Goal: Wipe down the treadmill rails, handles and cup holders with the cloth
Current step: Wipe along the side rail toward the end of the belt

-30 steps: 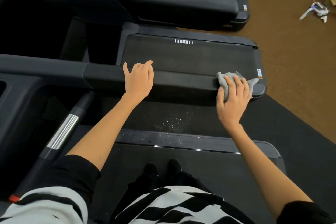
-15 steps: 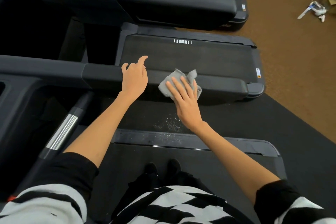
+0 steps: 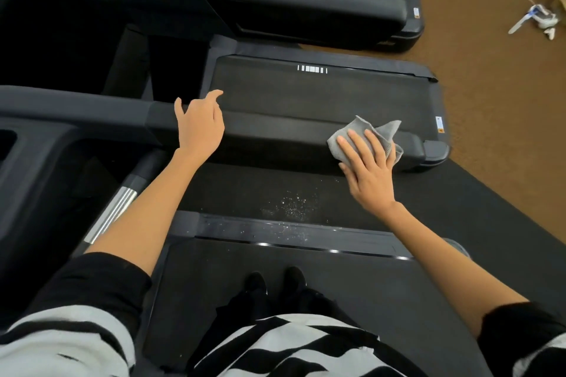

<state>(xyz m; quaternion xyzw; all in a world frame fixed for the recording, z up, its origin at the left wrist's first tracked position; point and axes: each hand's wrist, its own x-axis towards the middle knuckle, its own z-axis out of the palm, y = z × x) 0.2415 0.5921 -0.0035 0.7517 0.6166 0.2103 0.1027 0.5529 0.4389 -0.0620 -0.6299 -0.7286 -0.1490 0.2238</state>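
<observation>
I'm in the rail-wiping step: my right hand presses the grey cloth flat against the side rail, fingers straight and spread over it, near the rail's rounded outer end. The cloth is bunched, with loose corners sticking up past my fingertips. My left hand rests on the same rail well apart from the right, fingers loosely relaxed and holding nothing; I read it as bracing me, though I can't quite tell whether the palm bears down or only touches. From where the cloth sits, I judge the next move to be a stroke along the rail's top and inner face, keeping the palm flat so the cloth doesn't slip out. A scatter of pale specks lies on the dark surface below the rail. The handles and cup holders look not yet reached; the chrome-banded handle lies off to my left.
</observation>
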